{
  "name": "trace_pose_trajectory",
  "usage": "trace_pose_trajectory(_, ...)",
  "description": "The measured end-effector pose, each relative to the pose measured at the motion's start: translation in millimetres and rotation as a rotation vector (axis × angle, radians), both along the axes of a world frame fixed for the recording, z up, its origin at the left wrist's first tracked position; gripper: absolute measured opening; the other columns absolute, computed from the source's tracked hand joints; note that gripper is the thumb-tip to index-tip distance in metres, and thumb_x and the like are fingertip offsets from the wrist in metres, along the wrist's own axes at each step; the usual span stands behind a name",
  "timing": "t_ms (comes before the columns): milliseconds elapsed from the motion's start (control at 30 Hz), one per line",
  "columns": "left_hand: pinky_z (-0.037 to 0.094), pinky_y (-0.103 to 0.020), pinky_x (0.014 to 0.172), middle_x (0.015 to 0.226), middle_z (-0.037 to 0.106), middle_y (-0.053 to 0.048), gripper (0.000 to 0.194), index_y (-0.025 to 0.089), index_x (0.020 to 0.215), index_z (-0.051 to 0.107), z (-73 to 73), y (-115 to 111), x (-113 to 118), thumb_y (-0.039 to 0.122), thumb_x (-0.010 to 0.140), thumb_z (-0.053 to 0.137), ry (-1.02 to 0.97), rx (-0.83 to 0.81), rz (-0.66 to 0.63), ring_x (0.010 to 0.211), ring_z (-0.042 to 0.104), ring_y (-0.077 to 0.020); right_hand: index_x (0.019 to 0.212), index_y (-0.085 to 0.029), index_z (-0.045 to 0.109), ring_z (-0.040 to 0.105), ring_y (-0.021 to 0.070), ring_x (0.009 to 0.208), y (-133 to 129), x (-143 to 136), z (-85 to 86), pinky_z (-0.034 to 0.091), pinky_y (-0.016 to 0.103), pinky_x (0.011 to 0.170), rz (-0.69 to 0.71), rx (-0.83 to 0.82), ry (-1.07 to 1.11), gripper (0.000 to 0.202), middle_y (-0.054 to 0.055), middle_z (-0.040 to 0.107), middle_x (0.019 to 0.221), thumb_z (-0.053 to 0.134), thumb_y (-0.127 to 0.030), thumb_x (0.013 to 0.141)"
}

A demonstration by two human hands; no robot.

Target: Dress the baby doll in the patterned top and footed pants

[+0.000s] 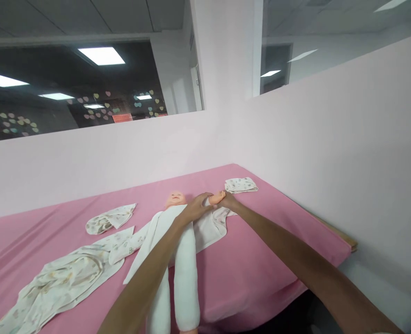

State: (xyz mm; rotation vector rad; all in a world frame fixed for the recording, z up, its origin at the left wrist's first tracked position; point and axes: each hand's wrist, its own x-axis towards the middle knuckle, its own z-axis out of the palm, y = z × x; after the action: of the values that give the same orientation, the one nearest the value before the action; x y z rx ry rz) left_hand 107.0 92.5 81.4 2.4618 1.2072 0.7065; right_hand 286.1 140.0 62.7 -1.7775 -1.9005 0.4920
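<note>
A baby doll (pixel 186 260) in white clothing lies on its back on the pink-covered table, its head at the far side and its legs toward me. My left hand (pixel 197 207) is closed around the white sleeve at the doll's arm on the right. Beside it, my right hand (pixel 229 200) holds the doll's small hand (pixel 217 198), its fingers partly hidden. Under that arm spreads a white printed cloth (pixel 210 229). The doll's other arm is hidden from view.
A crumpled printed garment (pixel 69 273) lies on the pink sheet (pixel 243 269) at the left. Behind it is a small printed cap-like cloth (pixel 110 219). A folded printed cloth (pixel 240 185) sits near the far right corner. Walls with windows border the table.
</note>
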Motion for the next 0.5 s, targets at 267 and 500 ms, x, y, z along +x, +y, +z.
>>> trace_pose_trajectory(267,0.046,-0.034,0.088,0.119,0.068,-0.010,0.045,0.020,0.124,0.058,-7.5,9.5,5.1,0.049,0.096,0.038,0.321,-0.004,0.135,0.107,0.063,-0.0260,0.085,-0.016,0.061,0.063,0.0177,0.075,-8.7,19.2,3.6,0.036,0.022,0.055,0.008,-0.021,0.024,0.008,0.007,0.068,0.086,0.060,-0.023,0.080)
trace_pose_trajectory(500,0.047,-0.038,0.088,0.123,0.067,-0.012,0.047,0.022,0.123,0.060,-10.5,12.0,11.1,0.053,0.091,0.045,0.461,-0.071,0.158,0.110,0.062,-0.0312,0.088,-0.018,0.056,0.061,0.0218,0.085,-19.5,22.1,5.1,0.034,0.025,0.060,-0.045,-0.004,-0.063,0.012,0.008,0.065,0.091,0.056,-0.016,0.077)
